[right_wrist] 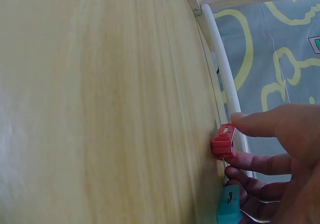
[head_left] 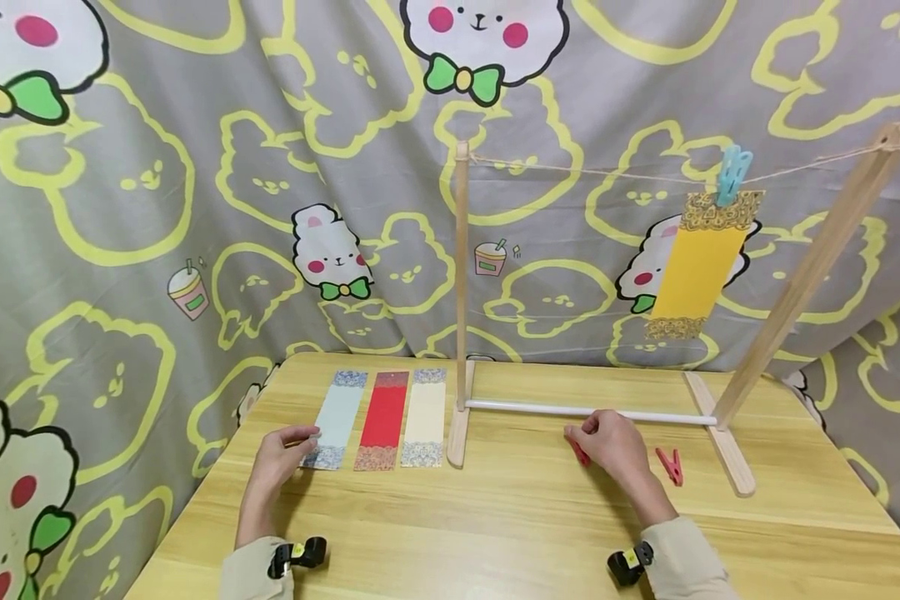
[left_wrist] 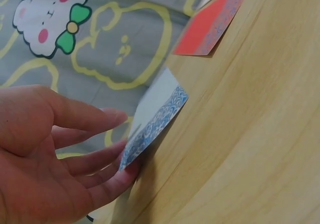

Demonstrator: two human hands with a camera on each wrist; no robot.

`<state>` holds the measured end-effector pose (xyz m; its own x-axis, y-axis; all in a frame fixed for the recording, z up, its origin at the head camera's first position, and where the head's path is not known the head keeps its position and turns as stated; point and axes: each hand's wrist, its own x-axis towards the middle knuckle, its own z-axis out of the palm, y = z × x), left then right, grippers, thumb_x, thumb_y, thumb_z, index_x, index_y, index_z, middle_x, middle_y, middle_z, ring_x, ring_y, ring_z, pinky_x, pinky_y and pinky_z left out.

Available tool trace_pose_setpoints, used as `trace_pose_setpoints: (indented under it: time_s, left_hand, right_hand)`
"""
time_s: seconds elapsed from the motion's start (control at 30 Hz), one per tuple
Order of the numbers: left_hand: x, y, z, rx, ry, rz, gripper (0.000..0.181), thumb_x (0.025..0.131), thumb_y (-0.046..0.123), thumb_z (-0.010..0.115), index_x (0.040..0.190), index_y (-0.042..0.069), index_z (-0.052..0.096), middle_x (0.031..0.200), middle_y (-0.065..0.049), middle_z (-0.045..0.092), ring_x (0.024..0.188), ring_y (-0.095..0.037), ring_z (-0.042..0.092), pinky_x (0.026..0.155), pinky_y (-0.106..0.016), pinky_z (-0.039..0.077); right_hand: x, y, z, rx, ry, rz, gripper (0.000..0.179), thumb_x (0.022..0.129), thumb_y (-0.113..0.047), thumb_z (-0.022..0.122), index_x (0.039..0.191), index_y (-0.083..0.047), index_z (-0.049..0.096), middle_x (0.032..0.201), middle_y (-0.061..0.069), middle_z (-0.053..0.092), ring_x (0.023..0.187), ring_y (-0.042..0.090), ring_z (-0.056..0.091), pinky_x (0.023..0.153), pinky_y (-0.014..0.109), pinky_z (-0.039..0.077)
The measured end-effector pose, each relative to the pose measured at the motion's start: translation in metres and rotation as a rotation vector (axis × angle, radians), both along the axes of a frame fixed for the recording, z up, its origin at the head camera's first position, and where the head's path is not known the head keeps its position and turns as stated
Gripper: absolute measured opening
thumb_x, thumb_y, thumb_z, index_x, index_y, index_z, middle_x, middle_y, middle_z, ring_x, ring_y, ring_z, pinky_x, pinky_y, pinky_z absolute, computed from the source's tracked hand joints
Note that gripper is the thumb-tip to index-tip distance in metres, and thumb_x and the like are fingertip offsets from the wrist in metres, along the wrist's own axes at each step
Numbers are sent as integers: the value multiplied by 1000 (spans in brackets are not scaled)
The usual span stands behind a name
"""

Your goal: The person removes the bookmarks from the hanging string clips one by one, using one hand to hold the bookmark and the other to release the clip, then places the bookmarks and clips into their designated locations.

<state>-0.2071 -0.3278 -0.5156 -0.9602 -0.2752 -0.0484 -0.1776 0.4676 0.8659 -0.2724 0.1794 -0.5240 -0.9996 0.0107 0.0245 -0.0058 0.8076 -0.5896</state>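
At the left of the table, my left hand [head_left: 272, 462] is beside the pale blue card [head_left: 337, 417], which has patterned blue ends. In the left wrist view its loosely bent fingers touch the card's near corner, and the thumb stands apart from the surface. Just in front of the white rod, my right hand [head_left: 611, 442] pinches a red clothespin [right_wrist: 224, 141] between thumb and forefinger. Close under its other fingers is a teal clothespin [right_wrist: 229, 206], hidden by the hand in the head view. Another red clothespin [head_left: 671, 467] lies to the right.
A red card [head_left: 384, 417] and a cream card [head_left: 425, 408] lie beside the blue one. A wooden stand [head_left: 462, 275] with a white rod [head_left: 540, 407] carries a string. From it a yellow card [head_left: 697, 267] hangs by a light blue clothespin [head_left: 732, 173]. A patterned curtain [head_left: 390, 175] closes the back.
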Motion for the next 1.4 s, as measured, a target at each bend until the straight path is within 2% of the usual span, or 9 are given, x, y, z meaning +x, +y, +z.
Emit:
trace_pose_setpoints:
  time_s: [0.13,0.33,0.43,0.57,0.7,1.0,1.17,1.4]
  left_hand:
    - [-1,3,2,9,1,3,32,102,5,60,128,-14,62,126,-30,62,112,-35,59,81,-22,48]
    - [-3,7,5,12,-1,3,34,101,4,60,130,-14,60,128,-32,60,117,-39,57,81,-22,48]
    - [-4,10,6,11,1,-3,34,101,3,60,130,-14,59,130,-33,58,120,-43,56,91,-34,52]
    - [-5,12,5,7,4,-15,34,101,3,60,131,-13,59,132,-33,56,123,-46,55,103,-51,48]
    - [-5,14,3,-5,11,-24,33,100,2,59,130,-13,59,132,-33,56,123,-47,54,105,-55,46]
    - [-8,18,5,-21,18,-25,33,100,3,60,130,-12,59,136,-34,55,128,-51,51,109,-60,42]
    - [-5,19,8,-39,17,-31,33,100,3,60,130,-12,59,136,-35,54,128,-52,51,108,-61,42]
    - [1,18,15,-70,13,-35,35,103,7,58,133,-9,59,142,-31,52,127,-47,53,103,-55,47]
  right_hand:
    - [2,1,-1,-6,9,0,32,89,-37,78,80,-8,68,72,1,63,63,20,52,54,33,40]
    - [5,7,-3,-47,31,13,33,92,-36,76,93,-4,71,84,5,68,72,21,57,62,36,47]
    - [7,10,-5,-75,51,13,35,93,-34,74,103,0,71,90,8,69,77,23,60,67,40,50]
    - [10,14,-5,-119,86,4,37,95,-31,74,111,2,69,95,11,69,84,26,63,73,45,53]
    - [13,21,-1,-155,127,3,38,95,-30,74,113,3,69,100,14,71,91,30,66,81,49,54]
    - [22,32,17,-187,178,-4,41,97,-32,72,118,2,69,108,19,71,104,39,66,88,54,53]
    - [24,35,26,-204,192,8,43,98,-36,70,120,1,69,113,18,71,108,38,65,89,54,52]
    - [26,35,36,-239,229,36,42,99,-36,69,121,0,69,114,16,71,107,37,65,90,54,53]
